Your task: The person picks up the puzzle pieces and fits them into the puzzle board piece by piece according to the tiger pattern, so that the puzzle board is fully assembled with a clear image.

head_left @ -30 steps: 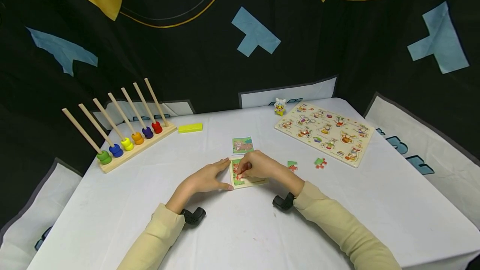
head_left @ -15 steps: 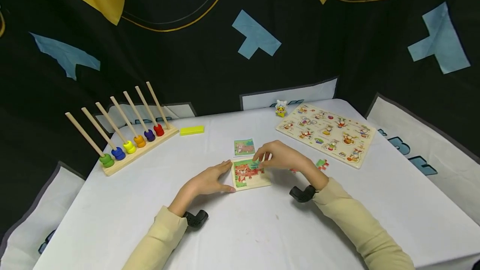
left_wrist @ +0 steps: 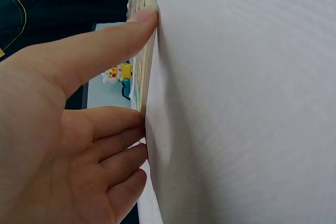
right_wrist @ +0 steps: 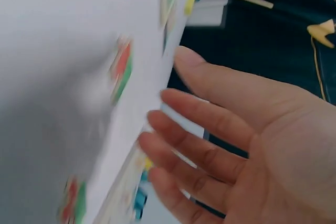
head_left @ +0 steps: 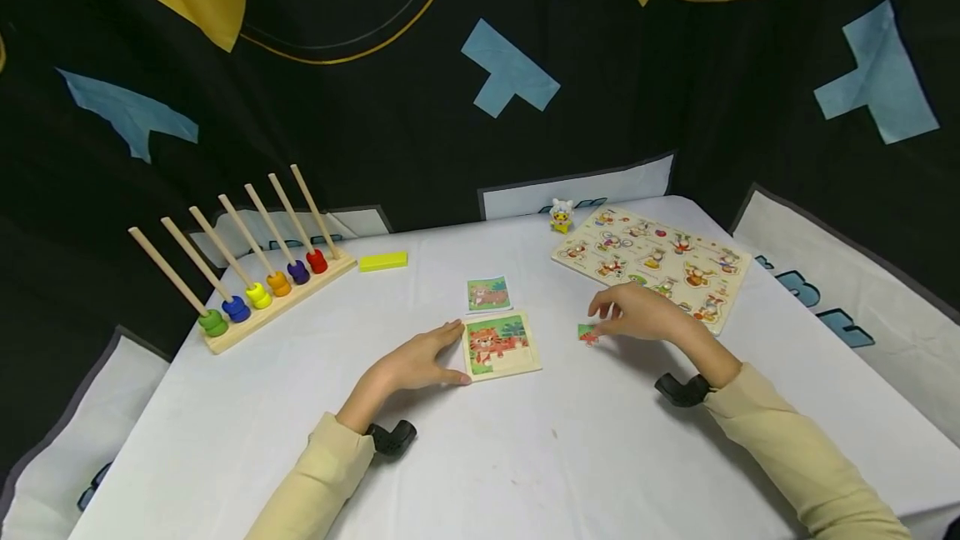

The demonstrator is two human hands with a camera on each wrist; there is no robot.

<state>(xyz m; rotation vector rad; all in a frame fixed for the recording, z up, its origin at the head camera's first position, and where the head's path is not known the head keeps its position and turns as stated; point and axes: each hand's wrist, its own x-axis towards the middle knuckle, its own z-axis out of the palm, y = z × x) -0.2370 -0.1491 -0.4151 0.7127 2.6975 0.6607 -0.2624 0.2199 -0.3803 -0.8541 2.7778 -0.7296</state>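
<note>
A small wooden jigsaw puzzle board (head_left: 517, 365) with a red tiger picture lies mid-table, its lower right part bare wood. My left hand (head_left: 420, 358) rests at its left edge, thumb and fingertips touching the side, fingers fairly straight. To the right, my right hand (head_left: 637, 312) hovers with relaxed fingers and nothing between them. Just left of its fingertips lies a red and green puzzle piece (head_left: 588, 333). The right wrist view shows that piece (right_wrist: 122, 72) and a second loose piece (right_wrist: 72, 203), which the right hand hides in the head view.
A picture card (head_left: 488, 294) lies behind the board. Further left are a yellow block (head_left: 383, 261) and a wooden peg rack (head_left: 292, 294) with coloured rings. At the back right stand a small figurine (head_left: 561, 216) and a large peg puzzle (head_left: 652, 261).
My right hand has lifted off the puzzle board and moved right, over the loose pieces, uncovering the tiger picture. The left hand has stayed at the board's edge.
</note>
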